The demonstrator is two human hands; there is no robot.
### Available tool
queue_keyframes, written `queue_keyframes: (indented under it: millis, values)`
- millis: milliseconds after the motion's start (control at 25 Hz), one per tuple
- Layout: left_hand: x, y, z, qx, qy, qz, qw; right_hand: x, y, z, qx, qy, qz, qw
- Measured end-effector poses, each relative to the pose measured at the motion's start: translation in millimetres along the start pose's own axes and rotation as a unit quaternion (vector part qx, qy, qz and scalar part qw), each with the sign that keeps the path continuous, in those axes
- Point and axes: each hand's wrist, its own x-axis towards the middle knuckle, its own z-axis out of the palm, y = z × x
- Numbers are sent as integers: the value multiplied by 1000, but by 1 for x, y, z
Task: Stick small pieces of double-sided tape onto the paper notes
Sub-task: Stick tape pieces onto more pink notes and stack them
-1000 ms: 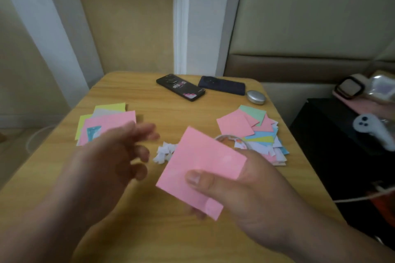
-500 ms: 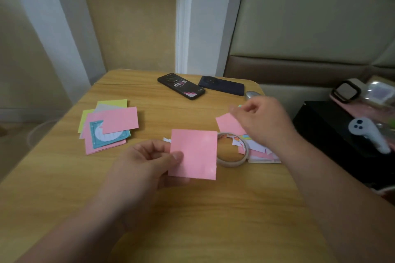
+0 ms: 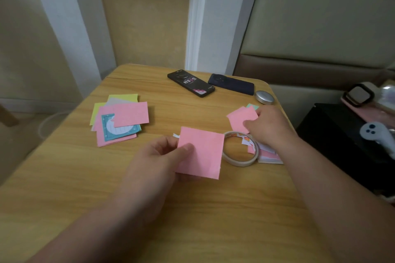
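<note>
My left hand (image 3: 162, 160) pinches a square pink note (image 3: 203, 153) by its left edge, thumb on top and fingers curled beneath, holding it over the middle of the wooden desk (image 3: 192, 215). My right hand (image 3: 270, 127) reaches to the desk's right edge, fingers bent down over a loose stack of notes (image 3: 267, 155), its thumb tip resting on the top pink sheet (image 3: 239, 117). I cannot tell whether it grips that sheet or only touches it.

Between the hands a tape roll (image 3: 239, 162) lies flat against the stack's left side. White paper scraps (image 3: 175, 135) peek out behind the held note. Near the left edge a second pile of notes (image 3: 123, 117) fans out in pink, yellow and teal. Along the far edge lie a black phone (image 3: 190, 83) and a dark blue phone (image 3: 232, 84), with a small silver case (image 3: 264, 97) at the far right corner.

Behind the desk rises a pale wall (image 3: 64, 17) with a white-framed beige panel (image 3: 145, 23). A black cabinet (image 3: 333, 134) stands just beside the right edge, with a white controller (image 3: 376, 134) on it.

The held note shows a plain pink face, flat, with crisp corners.
</note>
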Motion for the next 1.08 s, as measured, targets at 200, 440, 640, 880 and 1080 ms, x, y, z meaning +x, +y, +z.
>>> queue_keyframes:
  millis: [200,440,640,880,1080]
  values:
    - [-1,1,-3,-73,-25,23,997,-46,-17,-44,264,72,-69,959]
    - [-15,4,-8,-61,-50,75,994,-144,-26,-61,473,-226,-113,844]
    - [-19,4,-6,-51,-59,84,993,-150,-28,-52,379,-273,-55,882]
    - [-17,0,-3,-61,-79,89,991,-148,-28,-53,367,-267,-42,890]
    - [-17,-4,-2,-116,-105,92,983,-149,-25,-50,393,-270,-35,878]
